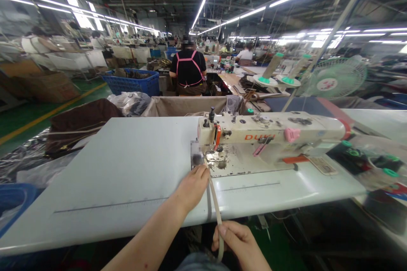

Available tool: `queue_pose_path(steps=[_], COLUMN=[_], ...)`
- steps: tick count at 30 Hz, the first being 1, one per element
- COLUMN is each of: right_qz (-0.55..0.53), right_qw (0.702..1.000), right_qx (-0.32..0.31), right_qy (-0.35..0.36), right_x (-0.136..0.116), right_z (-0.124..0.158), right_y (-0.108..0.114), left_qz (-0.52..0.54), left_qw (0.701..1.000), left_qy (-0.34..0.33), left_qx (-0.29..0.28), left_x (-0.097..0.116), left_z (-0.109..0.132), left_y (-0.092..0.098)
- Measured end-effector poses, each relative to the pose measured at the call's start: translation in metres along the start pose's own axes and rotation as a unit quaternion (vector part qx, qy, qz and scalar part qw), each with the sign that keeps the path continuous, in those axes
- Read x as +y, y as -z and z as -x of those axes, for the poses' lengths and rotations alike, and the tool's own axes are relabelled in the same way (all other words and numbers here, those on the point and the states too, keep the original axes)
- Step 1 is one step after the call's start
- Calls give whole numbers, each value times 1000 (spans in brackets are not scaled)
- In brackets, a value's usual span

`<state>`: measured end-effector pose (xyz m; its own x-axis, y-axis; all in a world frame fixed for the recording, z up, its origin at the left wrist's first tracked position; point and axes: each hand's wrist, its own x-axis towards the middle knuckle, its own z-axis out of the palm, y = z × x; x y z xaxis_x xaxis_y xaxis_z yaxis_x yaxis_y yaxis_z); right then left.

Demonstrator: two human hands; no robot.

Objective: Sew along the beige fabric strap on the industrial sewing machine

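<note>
A narrow beige strip (pixel 215 198) runs from the needle area of the sewing machine (pixel 248 135) over the table's front edge. Close to the presser foot, my left hand (pixel 194 184) rests on the table with its fingers bent together at the strip's far end; what lies under the fingertips is hidden. Lower down, in front of the table edge, my right hand (pixel 237 241) pinches the strip between thumb and fingers. Below that grip, the strip's tail hangs a short way down.
The white sewing table (pixel 127 169) carries a printed ruler line. Thread cones (pixel 271 67) and a green fan (pixel 337 78) stand behind at right. A blue basket (pixel 133 81), a fabric-lined bin (pixel 187 106) and a person in a pink-strapped apron (pixel 190 67) are beyond the table.
</note>
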<state>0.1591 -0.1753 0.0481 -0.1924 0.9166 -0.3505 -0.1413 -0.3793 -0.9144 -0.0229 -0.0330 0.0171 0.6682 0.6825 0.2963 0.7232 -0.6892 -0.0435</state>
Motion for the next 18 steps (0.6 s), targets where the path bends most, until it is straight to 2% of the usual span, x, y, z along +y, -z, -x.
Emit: queue_pose_path(steps=[9, 18], right_qz=[-2, 33], right_qw=[1000, 998], right_qx=[-5, -49], right_qy=[-2, 33], right_x=[8, 7], right_z=[-4, -2], right_y=[5, 8], left_qz=[-39, -36], left_qw=[999, 999], left_qy=[-16, -9], left_qx=[5, 7], left_x=[1, 1], left_z=[-1, 0], left_y=[2, -1])
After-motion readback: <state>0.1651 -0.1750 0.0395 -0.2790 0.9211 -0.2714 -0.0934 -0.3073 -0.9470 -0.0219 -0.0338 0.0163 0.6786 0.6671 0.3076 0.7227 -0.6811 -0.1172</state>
